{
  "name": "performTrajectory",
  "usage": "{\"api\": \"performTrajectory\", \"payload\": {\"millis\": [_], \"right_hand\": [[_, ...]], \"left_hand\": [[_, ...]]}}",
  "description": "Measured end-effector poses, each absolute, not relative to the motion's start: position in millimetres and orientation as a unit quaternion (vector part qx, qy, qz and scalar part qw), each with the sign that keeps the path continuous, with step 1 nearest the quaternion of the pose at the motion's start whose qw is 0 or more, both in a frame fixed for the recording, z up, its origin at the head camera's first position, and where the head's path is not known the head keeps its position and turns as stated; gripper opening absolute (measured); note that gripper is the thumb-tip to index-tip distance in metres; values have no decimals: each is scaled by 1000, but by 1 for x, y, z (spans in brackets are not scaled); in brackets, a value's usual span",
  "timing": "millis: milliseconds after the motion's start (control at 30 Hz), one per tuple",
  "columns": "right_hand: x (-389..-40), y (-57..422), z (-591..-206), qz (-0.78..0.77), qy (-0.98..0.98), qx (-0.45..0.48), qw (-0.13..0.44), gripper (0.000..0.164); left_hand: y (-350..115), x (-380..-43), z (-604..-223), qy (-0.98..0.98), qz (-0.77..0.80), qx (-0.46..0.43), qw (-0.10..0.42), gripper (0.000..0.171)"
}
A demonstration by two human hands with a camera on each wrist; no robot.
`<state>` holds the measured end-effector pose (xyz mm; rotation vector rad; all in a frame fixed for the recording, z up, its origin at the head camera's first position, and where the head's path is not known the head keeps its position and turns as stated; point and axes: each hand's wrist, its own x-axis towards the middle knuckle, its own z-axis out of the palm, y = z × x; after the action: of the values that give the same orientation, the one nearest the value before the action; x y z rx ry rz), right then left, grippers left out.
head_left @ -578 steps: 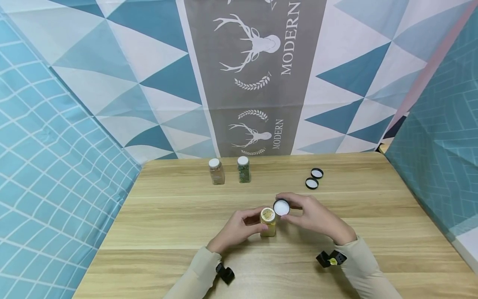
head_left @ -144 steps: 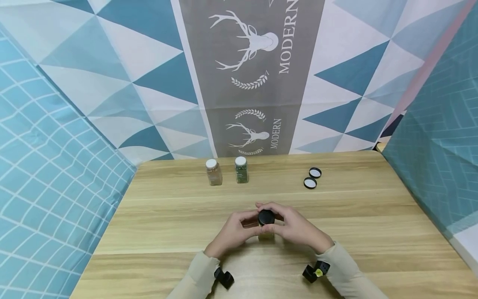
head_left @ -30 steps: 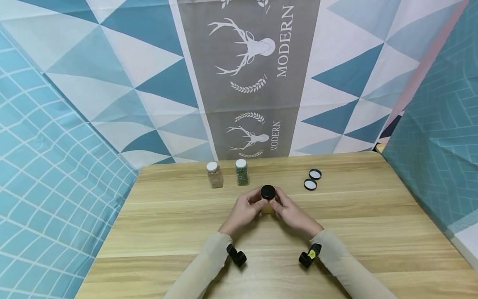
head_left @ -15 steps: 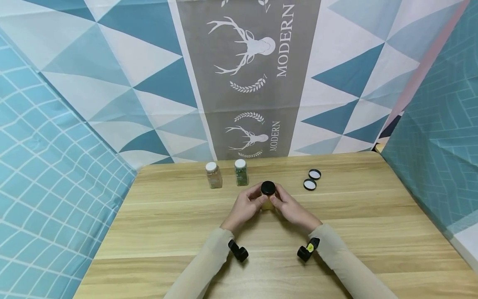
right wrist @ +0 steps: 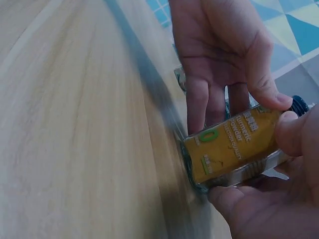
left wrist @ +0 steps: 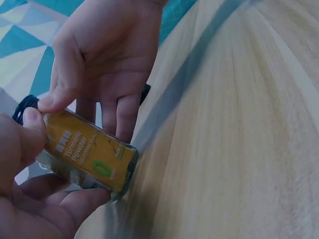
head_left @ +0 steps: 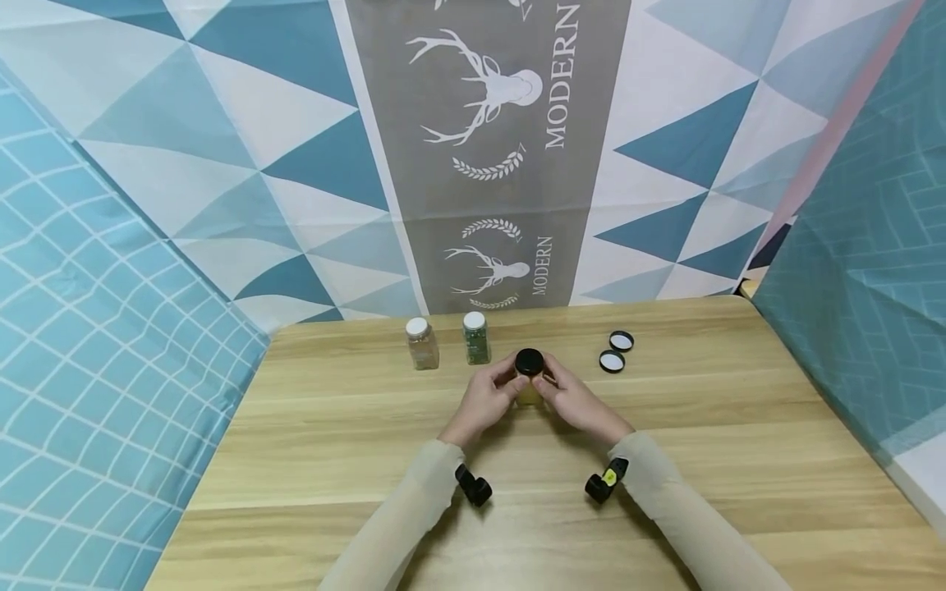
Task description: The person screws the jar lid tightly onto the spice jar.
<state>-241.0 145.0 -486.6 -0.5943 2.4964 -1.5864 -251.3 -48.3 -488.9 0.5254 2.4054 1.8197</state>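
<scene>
A spice jar (head_left: 528, 396) of yellow powder, its label reading "Turmeric Powder", stands upright between both hands with a black lid (head_left: 529, 362) on top. My left hand (head_left: 484, 402) grips the jar's left side, thumb on the label face near the lid. From the right, my right hand (head_left: 580, 405) holds it the same way, the two thumbs close together. In the left wrist view the label of the jar (left wrist: 92, 152) faces the camera. The right wrist view shows the jar's base (right wrist: 192, 167) close over the wooden tabletop. The fingers hide parts of its sides.
Further back on the table (head_left: 332, 460) stand a white-topped jar with pinkish-brown contents (head_left: 424, 349) and a white-topped jar with green contents (head_left: 476, 343). Two black-rimmed lids (head_left: 612, 361) lie white side up at the back right. Patterned cloth hangs behind and at both sides.
Earlier my right hand held the lid beside the uncovered jar, then the lid was on it. Since then both hands have moved the jar away from me, toward the back jars.
</scene>
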Motion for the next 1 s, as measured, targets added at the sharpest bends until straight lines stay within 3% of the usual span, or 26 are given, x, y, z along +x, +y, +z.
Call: {"api": "performTrajectory", "payload": {"millis": [533,1000], "right_hand": [[-242,146,-475,-538,827,-161,-5,45],[-257,147,-478,-549,822,-150,-17,39]], "left_hand": [[-40,-247,-473,817,548,172,-53,41],[-40,-262,-478,810,568,137,-49,38]]}}
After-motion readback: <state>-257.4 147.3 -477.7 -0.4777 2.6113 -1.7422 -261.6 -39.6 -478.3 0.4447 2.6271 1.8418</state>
